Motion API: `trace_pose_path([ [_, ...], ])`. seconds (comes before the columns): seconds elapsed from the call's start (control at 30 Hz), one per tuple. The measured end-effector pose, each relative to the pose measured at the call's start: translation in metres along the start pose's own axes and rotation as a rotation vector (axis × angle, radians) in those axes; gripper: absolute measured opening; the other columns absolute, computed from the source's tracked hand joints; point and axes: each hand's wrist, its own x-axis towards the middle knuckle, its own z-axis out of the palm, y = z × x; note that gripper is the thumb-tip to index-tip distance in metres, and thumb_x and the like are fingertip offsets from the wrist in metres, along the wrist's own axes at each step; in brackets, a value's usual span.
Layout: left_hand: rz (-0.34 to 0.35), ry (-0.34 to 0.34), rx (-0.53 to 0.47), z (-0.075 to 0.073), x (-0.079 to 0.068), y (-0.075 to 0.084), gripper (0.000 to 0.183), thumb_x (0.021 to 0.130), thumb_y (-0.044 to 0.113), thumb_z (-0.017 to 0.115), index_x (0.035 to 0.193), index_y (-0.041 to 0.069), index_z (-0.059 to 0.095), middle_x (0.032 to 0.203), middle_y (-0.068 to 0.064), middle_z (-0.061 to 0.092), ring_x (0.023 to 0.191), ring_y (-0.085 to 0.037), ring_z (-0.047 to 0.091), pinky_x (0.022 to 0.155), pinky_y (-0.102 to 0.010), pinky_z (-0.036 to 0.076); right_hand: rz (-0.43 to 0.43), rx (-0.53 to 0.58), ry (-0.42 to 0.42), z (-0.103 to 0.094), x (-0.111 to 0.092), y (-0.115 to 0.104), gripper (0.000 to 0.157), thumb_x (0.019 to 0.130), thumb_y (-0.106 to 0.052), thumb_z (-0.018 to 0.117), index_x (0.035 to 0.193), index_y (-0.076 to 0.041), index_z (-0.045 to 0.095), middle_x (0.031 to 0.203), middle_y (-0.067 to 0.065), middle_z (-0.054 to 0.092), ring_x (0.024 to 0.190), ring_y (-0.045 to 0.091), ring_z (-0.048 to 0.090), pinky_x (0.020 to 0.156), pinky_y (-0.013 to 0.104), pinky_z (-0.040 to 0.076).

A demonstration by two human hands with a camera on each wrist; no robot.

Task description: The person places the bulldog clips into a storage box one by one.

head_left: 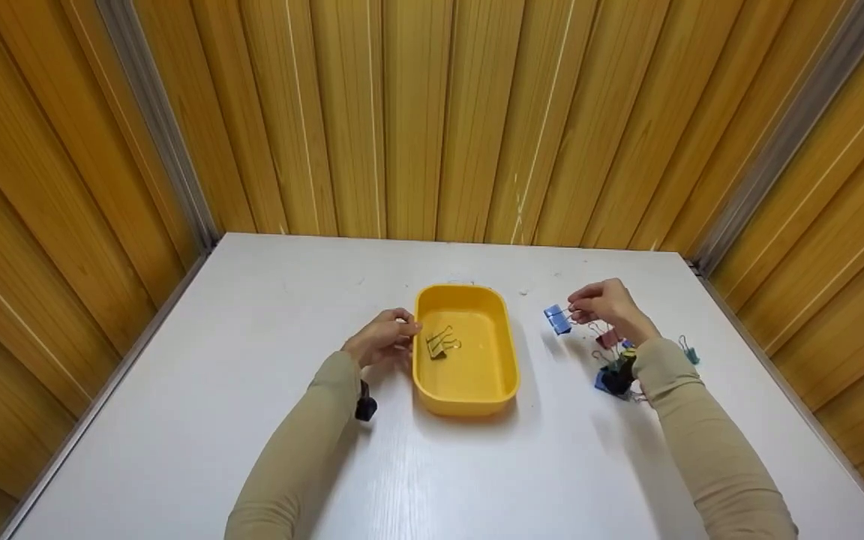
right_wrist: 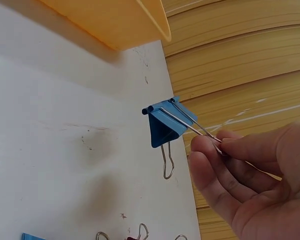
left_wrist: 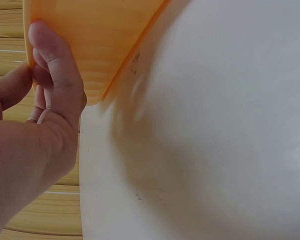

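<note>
My left hand [head_left: 385, 337] pinches the left rim of a yellow plastic bin [head_left: 477, 375], its thumb at the rim and fingers against the outer wall, as the left wrist view shows. A binder clip [head_left: 438, 349] with wire handles lies inside the bin, toward the left side. To the right of the bin, my right hand [head_left: 606, 303] pinches a blue binder clip [right_wrist: 170, 122] by one wire handle between thumb and fingertips. The clip is held up off the white table, its other handle hanging down in the right wrist view.
Below my right hand, a loose pile of binder clips [head_left: 613, 379] in several colours sits on the white table [head_left: 402, 480]. A teal binder clip [head_left: 690, 351] lies apart to the right. Wood-look panels [head_left: 409, 120] stand behind and at both sides.
</note>
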Motion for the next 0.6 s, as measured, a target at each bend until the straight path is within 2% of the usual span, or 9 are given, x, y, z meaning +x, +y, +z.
trace_pose_path([
  [0.23, -0.005, 0.012, 0.016, 0.000, 0.000, 0.000, 0.011, 0.095, 0.013, 0.058, 0.099, 0.010, 0.048, 0.086, -0.007, 0.061, 0.066, -0.015, 0.058, 0.060, -0.026, 0.051, -0.028, 0.013, -0.006, 0.005, 0.001, -0.008, 0.029, 0.096, -0.004, 0.055, 0.121, 0.011, 0.057, 0.109, 0.023, 0.066, 0.079, 0.015, 0.069, 0.078, 0.029, 0.059],
  [0.47, 0.002, 0.010, 0.025, 0.000, 0.001, -0.001, 0.011, 0.095, 0.014, 0.058, 0.099, 0.010, 0.049, 0.086, -0.006, 0.060, 0.068, -0.015, 0.058, 0.061, -0.026, 0.051, -0.016, 0.013, -0.018, 0.011, 0.003, -0.014, 0.029, 0.096, -0.004, 0.055, 0.122, 0.009, 0.057, 0.113, 0.024, 0.064, 0.080, 0.016, 0.068, 0.080, 0.030, 0.058],
  [0.6, 0.009, 0.004, 0.019, 0.000, 0.000, 0.000, 0.011, 0.095, 0.014, 0.058, 0.099, 0.010, 0.049, 0.084, -0.006, 0.060, 0.066, -0.015, 0.058, 0.060, -0.026, 0.051, -0.035, 0.023, -0.024, 0.013, 0.004, -0.019, 0.028, 0.095, -0.003, 0.055, 0.120, 0.011, 0.057, 0.107, 0.021, 0.066, 0.079, 0.015, 0.068, 0.080, 0.031, 0.058],
])
